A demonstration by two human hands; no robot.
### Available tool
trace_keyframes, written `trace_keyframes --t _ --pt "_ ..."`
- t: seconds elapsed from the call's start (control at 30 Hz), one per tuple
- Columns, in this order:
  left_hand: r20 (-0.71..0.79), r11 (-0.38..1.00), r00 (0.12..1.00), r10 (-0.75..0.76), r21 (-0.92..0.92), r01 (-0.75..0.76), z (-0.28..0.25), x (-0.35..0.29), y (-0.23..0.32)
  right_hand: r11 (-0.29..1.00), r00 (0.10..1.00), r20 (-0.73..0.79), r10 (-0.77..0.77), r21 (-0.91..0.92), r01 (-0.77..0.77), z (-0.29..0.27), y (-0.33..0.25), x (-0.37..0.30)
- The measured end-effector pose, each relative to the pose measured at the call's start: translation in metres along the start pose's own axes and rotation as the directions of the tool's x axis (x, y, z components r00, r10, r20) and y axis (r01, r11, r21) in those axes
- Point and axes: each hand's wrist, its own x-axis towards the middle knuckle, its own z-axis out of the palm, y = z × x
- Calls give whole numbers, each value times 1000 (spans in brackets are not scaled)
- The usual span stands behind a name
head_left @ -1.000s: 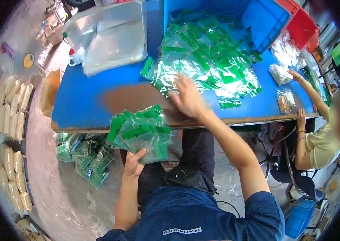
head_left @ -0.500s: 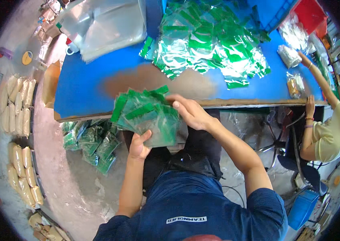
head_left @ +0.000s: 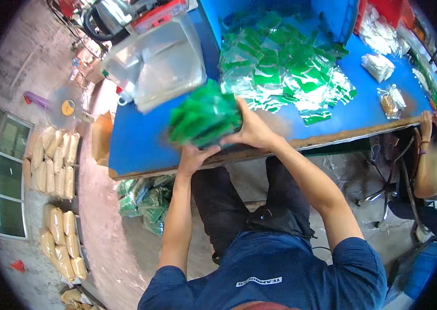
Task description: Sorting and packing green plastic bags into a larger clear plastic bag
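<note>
A thick, fanned bunch of green-and-clear plastic bags [head_left: 204, 116] is held between both my hands over the table's near edge, smeared by motion. My left hand [head_left: 196, 157] grips its lower edge, with the thumb on the near side. Against the bunch's right side my right hand [head_left: 254, 126] is closed, thumb below and fingers up behind. Just beyond, a wide heap of similar green-and-clear bags [head_left: 280, 67] lies loosely spread on the blue table [head_left: 143, 142].
Large clear plastic sheets or bags [head_left: 172, 70] are stacked at the back left, near a kettle [head_left: 110, 18]. White packets [head_left: 378, 67] lie at the right. More green bags [head_left: 148, 199] are on the floor under the table. A co-worker [head_left: 433, 165] sits at far right.
The bunch has gone up and forward, from over my lap to the table's edge. My right hand now grips its side. The co-worker's arm has drawn back from the white packet. The view has shifted.
</note>
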Motion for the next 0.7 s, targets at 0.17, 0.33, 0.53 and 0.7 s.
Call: trace_keyframes --t 0.17,0.33,0.53,0.7 --pt "-78 961 996 -50 -277 27 9 4 -15 993 998 -27 63 -100 -65 22 23 -18" --pt "-126 949 991 -37 -315 -5 8 5 -14 982 993 -24 -115 -156 110 18 13 -12" --pt "-147 856 989 13 -509 -87 9 9 -4 997 1000 9 7 -75 -6 32 17 -5" --pt "-135 853 991 -20 -519 -53 12 10 -15 996 998 52 25 -91 -20 34 20 2"
